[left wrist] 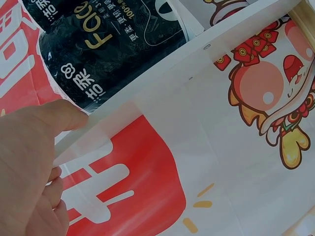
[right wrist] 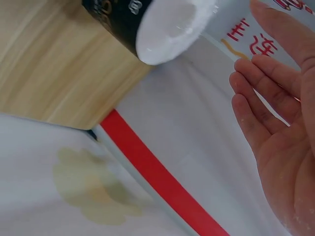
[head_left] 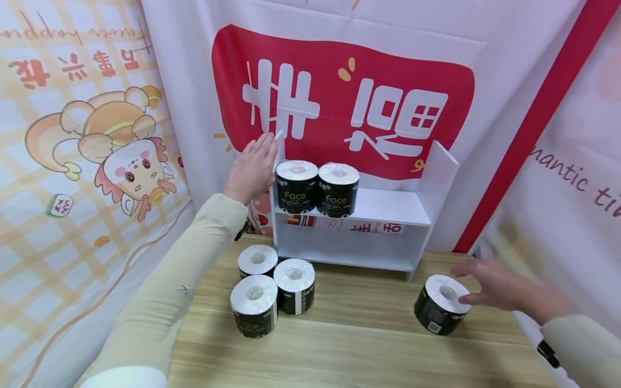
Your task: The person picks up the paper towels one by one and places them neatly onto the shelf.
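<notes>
My left hand [head_left: 252, 170] grips the upper left side panel of a small white shelf [head_left: 439, 180]; in the left wrist view, the thumb and curled fingers lie on opposite faces of the panel. Two tissue rolls in black "Face" wrap, one at the left end [head_left: 297, 188] and one beside it [head_left: 338, 191], stand on the shelf's upper board. At the right, my right hand [head_left: 495, 285] hovers beside another wrapped tissue roll [head_left: 439, 310] on the table. Its fingers are spread and loosely bent, and the right wrist view shows the palm [right wrist: 285, 167] apart from the roll [right wrist: 172, 29].
Three more tissue rolls stand grouped on the wooden table [head_left: 359, 345], left of centre: a rear one [head_left: 257, 260], a front one [head_left: 254, 310] and a right one [head_left: 294, 291]. Printed cloth [head_left: 388, 32] hangs behind the shelf and along both sides.
</notes>
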Demonstrator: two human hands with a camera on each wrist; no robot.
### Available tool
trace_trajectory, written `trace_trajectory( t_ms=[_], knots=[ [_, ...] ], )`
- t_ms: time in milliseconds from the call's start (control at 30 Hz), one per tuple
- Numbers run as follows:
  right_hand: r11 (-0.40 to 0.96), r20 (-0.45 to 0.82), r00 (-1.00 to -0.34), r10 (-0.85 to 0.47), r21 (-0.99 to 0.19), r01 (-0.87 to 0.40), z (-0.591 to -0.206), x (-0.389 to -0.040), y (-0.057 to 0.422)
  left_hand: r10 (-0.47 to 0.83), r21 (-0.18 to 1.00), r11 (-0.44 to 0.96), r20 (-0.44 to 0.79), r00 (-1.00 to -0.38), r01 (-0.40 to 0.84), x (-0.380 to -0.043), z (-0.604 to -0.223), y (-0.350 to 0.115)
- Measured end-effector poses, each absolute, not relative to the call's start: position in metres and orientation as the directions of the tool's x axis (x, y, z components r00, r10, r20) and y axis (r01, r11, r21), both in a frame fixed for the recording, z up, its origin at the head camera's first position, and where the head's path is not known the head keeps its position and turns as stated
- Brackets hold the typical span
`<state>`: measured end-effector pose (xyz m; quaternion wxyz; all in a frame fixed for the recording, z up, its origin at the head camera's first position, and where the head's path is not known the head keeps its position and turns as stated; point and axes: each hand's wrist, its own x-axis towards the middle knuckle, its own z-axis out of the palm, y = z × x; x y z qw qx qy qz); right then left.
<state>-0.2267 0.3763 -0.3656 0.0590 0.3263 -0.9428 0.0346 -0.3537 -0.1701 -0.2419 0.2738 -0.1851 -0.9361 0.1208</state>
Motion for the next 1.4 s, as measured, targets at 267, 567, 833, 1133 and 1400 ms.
trace_trajectory(
  t_ms=[267, 567, 833, 1133, 1400],
  knots=[
    [0.688, 0.255, -0.665, -0.702, 0.002, -0.726, -0.398, -0.232, 0.384, 0.41, -0.326, 0.903, 0.462, -0.786, 0.28, -0.354, -0.242, -0.169],
    [0.62, 0.35, -0.574, -0.741, 0.028, -0.784, -0.427, -0.239, 0.391, 0.414, -0.339, 0.9, 0.459, -0.786, 0.276, -0.355, -0.241, -0.169],
    [0.629, 0.363, -0.573, -0.734, 0.048, -0.776, -0.443, -0.24, 0.392, 0.414, -0.34, 0.9, 0.465, -0.783, 0.273, -0.354, -0.242, -0.169],
    [0.646, 0.373, -0.596, -0.711, 0.012, -0.763, -0.455, -0.238, 0.389, 0.415, -0.337, 0.9, 0.469, -0.78, 0.276, -0.356, -0.243, -0.168],
    [0.707, 0.412, -0.648, -0.641, -0.011, -0.707, -0.467, -0.235, 0.386, 0.413, -0.334, 0.901, 0.46, -0.786, 0.278, -0.355, -0.242, -0.168]
  ],
)
